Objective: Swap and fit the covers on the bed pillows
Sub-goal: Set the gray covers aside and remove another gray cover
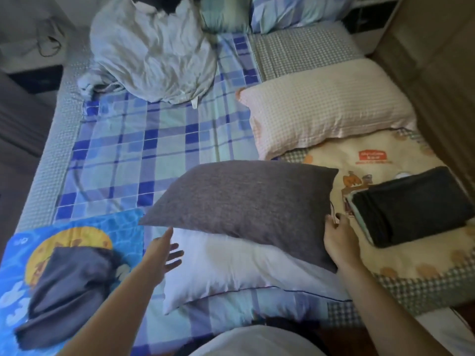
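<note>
Nearest the camera, two bare forearms reach out over a bed [164, 140] spread with a blue and green plaid sheet. On the person's left, the left hand [164, 250] hovers with its fingers straight and spread, holding nothing, just beside the near left corner of the grey pillow [244, 201]. That grey pillow lies tilted on top of a bare white pillow [226, 268], which rests on the sheet at the near edge of the bed. At the grey pillow's right edge, the right hand [338, 235] touches the fabric; whether its fingers curl round the edge cannot be told. Farther back on the right lies a pink checked pillow [326, 106]. A folded dark cloth [411, 206] sits on a cream cartoon-print blanket [385, 250] at the right. To the near left, a crumpled grey cover [69, 286] lies on a blue printed cloth [123, 227]. A bundled pale quilt [154, 52] sits at the far side.
</note>
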